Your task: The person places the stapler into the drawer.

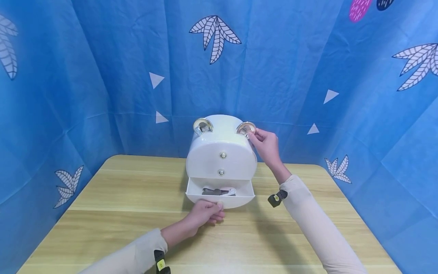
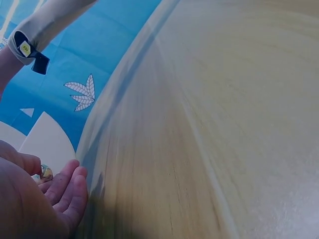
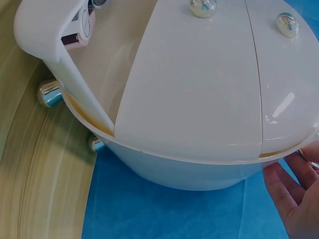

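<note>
A white rounded storage box (image 1: pixel 222 131) with gold-rimmed ears stands on the table, its bottom drawer (image 1: pixel 193 186) pulled out. At the drawer's front my left hand (image 1: pixel 206 213) pinches the round drawer knob (image 2: pixel 46 173) between thumb and fingers, palm turned up. With thumb and fingertips my right hand (image 1: pixel 265 144) holds the gold-rimmed ear (image 1: pixel 243 127) at the box's upper right; in the right wrist view the hand is partly cut off. Inside the drawer lie a dark grey clipper-like tool (image 1: pixel 215 191) and a small white item with a round end (image 1: pixel 232 191).
Two upper drawers stay closed, each with a metallic knob (image 1: pixel 223 155). The other ear (image 1: pixel 203 125) is at the upper left. Small metallic feet (image 3: pixel 50 93) support the box on the wooden table (image 1: pixel 130 190). A blue patterned curtain (image 1: pixel 212 91) hangs close behind.
</note>
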`<state>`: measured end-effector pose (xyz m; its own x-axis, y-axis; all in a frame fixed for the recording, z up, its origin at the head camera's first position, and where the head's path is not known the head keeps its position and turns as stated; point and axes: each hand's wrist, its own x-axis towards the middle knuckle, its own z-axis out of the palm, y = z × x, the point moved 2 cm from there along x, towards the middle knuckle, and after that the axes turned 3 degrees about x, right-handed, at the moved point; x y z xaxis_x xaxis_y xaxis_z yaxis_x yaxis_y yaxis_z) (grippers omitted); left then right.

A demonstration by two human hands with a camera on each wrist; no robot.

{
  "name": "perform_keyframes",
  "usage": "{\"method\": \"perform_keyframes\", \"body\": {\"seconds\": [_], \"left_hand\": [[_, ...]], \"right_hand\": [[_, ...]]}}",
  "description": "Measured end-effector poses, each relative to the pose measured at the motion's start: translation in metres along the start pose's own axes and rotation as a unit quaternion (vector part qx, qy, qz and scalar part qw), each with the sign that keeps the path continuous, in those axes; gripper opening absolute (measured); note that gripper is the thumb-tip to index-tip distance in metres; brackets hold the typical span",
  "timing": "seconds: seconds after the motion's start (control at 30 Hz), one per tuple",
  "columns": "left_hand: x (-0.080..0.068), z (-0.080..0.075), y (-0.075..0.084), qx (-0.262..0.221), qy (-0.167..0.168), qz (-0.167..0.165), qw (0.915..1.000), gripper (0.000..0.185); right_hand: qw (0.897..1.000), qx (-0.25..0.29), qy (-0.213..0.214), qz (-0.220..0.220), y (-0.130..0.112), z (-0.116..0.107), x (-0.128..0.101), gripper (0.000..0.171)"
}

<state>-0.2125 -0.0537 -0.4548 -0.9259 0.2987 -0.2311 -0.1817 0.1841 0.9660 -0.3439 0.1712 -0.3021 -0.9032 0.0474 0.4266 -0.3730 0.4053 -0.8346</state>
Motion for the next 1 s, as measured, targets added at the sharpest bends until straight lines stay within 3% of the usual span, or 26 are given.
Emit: {"method": "perform_keyframes", "body": {"seconds": [0.33,0.67,1.0], "left_hand": [[0.003,0.001,0.001,-0.001,0.001,-0.002,1.0000,0.039],[0.005,0.002,0.001,0.003,0.012,0.003,0.9999,0.038],[0.024,-0.003,-0.001,0.016,0.034,0.015,0.9992,0.036]], "right_hand": [[1.000,0.001,-0.001,-0.004,0.000,-0.001,0.001,0.023],[0.991,0.103,-0.050,0.067,-0.002,-0.004,0.009,0.033],[0.984,0.122,-0.069,0.108,-0.005,-0.008,0.011,0.033]]}}
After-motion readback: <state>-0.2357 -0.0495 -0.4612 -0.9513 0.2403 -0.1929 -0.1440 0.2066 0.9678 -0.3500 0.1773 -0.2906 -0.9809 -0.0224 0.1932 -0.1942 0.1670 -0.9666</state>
